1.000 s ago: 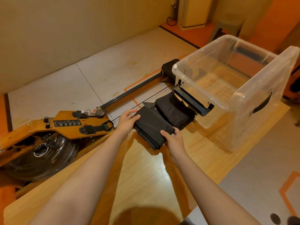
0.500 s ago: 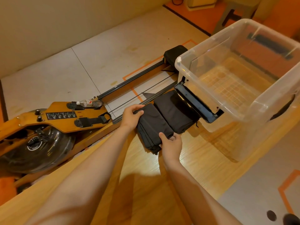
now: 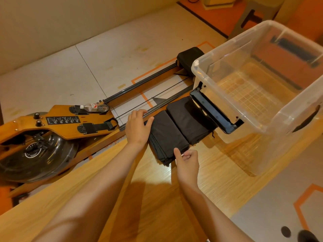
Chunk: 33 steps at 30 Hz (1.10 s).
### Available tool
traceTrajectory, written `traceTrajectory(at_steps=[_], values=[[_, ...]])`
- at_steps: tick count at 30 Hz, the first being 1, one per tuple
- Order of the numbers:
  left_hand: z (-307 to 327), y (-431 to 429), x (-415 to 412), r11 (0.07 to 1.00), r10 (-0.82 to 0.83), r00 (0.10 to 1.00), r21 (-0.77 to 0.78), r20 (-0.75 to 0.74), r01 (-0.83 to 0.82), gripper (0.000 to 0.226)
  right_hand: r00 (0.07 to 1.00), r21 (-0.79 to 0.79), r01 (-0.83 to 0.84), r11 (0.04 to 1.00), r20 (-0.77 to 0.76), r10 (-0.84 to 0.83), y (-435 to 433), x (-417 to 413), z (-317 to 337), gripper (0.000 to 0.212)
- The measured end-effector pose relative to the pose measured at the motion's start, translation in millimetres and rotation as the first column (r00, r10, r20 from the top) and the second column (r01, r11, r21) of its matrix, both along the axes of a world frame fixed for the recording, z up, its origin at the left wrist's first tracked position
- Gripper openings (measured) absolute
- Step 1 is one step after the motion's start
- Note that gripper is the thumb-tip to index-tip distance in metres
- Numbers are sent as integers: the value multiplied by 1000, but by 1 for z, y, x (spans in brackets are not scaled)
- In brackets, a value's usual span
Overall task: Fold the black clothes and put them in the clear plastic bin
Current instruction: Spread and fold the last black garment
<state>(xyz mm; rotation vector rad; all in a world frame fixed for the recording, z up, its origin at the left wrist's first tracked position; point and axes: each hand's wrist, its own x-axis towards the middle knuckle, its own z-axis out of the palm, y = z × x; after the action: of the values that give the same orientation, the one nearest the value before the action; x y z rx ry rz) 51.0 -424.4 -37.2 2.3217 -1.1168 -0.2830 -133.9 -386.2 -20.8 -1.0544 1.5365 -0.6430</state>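
The black clothes (image 3: 174, 130) are folded into two neat piles. The near pile (image 3: 166, 138) and the far pile (image 3: 189, 119) lie side by side, touching, on the wooden table (image 3: 218, 173), right beside the clear plastic bin (image 3: 262, 145). The bin has nothing in it, so I think only the putting away is left. The left hand (image 3: 138, 127) rests at the near pile's edge, fingers loose and straight. The right hand (image 3: 188, 160) has curled fingers and holds nothing I can see; its thumb touches the pile's corner.

Matt black cloth (image 3: 167, 135) on smooth grained wood tabletop (image 3: 218, 165) — glossy clear plastic bin (image 3: 236, 102)
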Motion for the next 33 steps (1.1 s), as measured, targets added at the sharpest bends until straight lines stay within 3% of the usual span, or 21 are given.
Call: traceTrajectory(at_steps=[3, 6, 8, 10, 13, 15, 24, 27, 30, 33], values=[[3, 8, -2, 993, -78, 993, -80, 83, 85, 37, 970, -289, -240, 927, -117, 214, 5, -5, 8, 13], [7, 17, -15, 976, -198, 971, -64, 133, 208, 46, 844, -524, -531, 665, -394, 364, -11, 2, 8, 18], [7, 21, -26, 963, -261, 955, -31, 141, 268, 50, 727, -553, -683, 478, -574, 376, -30, 14, -2, 34], [4, 23, -35, 949, -317, 940, 47, 127, 313, 53, 581, -459, -809, 367, -722, 377, -46, 25, -14, 44], [-8, 27, -40, 901, -387, 912, 266, 132, 344, 57, 391, -270, -904, 332, -837, 383, -56, 27, -29, 54], [-16, 30, -39, 867, -411, 898, 372, 157, 331, 57, 322, -202, -922, 329, -872, 367, -55, 25, -37, 56], [-16, 27, -42, 820, -427, 884, 493, 190, 290, 58, 302, -158, -922, 354, -865, 401, -53, 26, -40, 58], [-11, 27, -42, 814, -423, 888, 506, 179, 285, 58, 210, -91, -954, 287, -883, 419, -55, 27, -34, 73], [0, 31, -47, 858, -350, 921, 453, 174, 241, 58, 162, -62, -971, 232, -881, 444, -57, 24, -21, 82], [14, 41, -56, 932, -208, 969, 326, 133, 155, 59, 238, -153, -961, 231, -884, 402, -52, 20, -7, 64]])
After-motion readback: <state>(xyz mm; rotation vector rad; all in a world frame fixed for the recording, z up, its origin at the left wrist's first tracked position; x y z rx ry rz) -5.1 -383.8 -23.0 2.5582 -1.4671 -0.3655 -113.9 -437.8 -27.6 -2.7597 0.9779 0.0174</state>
